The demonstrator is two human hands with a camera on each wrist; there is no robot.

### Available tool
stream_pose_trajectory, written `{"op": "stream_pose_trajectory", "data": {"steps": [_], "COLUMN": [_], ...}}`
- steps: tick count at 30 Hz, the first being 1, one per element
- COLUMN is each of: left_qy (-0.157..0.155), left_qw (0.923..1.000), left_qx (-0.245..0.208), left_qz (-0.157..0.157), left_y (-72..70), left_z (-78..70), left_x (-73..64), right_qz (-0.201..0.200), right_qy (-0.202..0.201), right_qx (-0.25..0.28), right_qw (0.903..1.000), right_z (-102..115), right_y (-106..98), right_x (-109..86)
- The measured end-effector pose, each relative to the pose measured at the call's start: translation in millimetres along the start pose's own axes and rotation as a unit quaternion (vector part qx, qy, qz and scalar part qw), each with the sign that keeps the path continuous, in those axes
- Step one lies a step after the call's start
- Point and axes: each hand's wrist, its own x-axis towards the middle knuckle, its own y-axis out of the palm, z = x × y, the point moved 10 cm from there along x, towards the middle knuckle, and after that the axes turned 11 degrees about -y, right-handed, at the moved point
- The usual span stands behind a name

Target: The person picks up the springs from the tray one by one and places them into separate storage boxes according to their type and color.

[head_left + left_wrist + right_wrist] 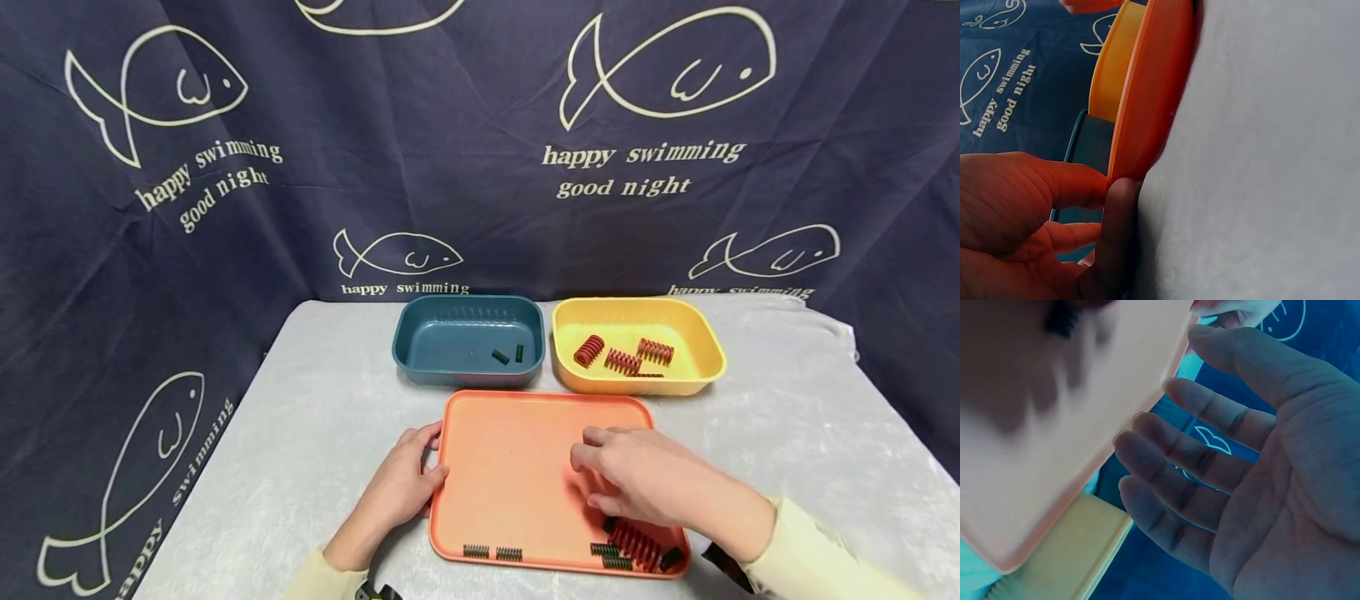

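Note:
My left hand grips the left edge of an orange tray, with thumb and fingers pinching its rim in the left wrist view. Over the tray's right half is my right hand, its fingers loosely bent and holding nothing; the right wrist view shows the bare palm. Below this hand, a large red spring lies in the tray's near right corner among several small black springs. Another two black springs, a left one and a right one, lie along the near rim.
Behind the tray stands a blue bin holding two small black springs. To its right, a yellow bin contains several red springs. A grey cloth covers the table, and a dark fish-print curtain hangs behind.

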Motion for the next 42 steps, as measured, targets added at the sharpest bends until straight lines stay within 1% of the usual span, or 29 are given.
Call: {"op": "stream_pose_trajectory", "data": {"steps": [4, 8, 12, 14, 16, 19, 23, 31, 37, 40, 42], "left_qy": [0.000, 0.000, 0.000, -0.001, -0.002, -0.001, 0.000, 0.007, 0.002, 0.000, 0.000], "left_qw": [1.0000, 1.0000, 0.9999, 0.9999, 0.9999, 0.9999, 0.9999, 0.9999, 0.9999, 0.9999, 0.9999], "left_qx": [-0.001, -0.007, -0.011, -0.010, -0.011, -0.011, -0.010, -0.009, -0.016, -0.016, -0.014], "left_qz": [0.000, 0.001, 0.001, 0.002, 0.002, 0.000, -0.001, -0.002, -0.001, -0.003, -0.006], "left_y": [-0.2, -0.5, -0.1, 0.7, 1.4, 1.8, 1.7, 1.7, 1.9, 1.5, 1.3], "left_z": [-0.6, -0.4, 0.1, 1.0, 2.0, 2.6, 2.1, 0.7, -1.1, -2.7, -3.5], "left_x": [-0.3, -0.5, -0.9, -1.0, -0.9, -0.6, -0.3, -0.4, -1.8, -2.4, -2.3], "right_qz": [0.001, 0.012, 0.046, 0.065, 0.075, 0.065, 0.041, 0.019, -0.011, -0.018, -0.016], "right_qy": [-0.010, -0.011, 0.014, 0.030, 0.039, 0.032, 0.020, 0.009, -0.020, -0.019, -0.012], "right_qx": [0.014, 0.032, 0.054, 0.058, 0.059, 0.048, 0.043, 0.063, 0.051, 0.054, 0.057], "right_qw": [0.9999, 0.9994, 0.9974, 0.9957, 0.9947, 0.9962, 0.9981, 0.9978, 0.9984, 0.9982, 0.9982], "right_z": [7.6, 11.4, 10.0, 8.7, 8.5, 11.1, 15.1, 19.6, 25.7, 24.6, 21.9], "right_y": [8.5, 20.2, 35.1, 42.0, 47.1, 50.4, 51.2, 48.9, 38.9, 32.1, 27.6], "right_x": [-7.0, -13.1, -18.4, -20.5, -22.2, -24.2, -26.4, -29.1, -25.0, -21.9, -20.1]}}
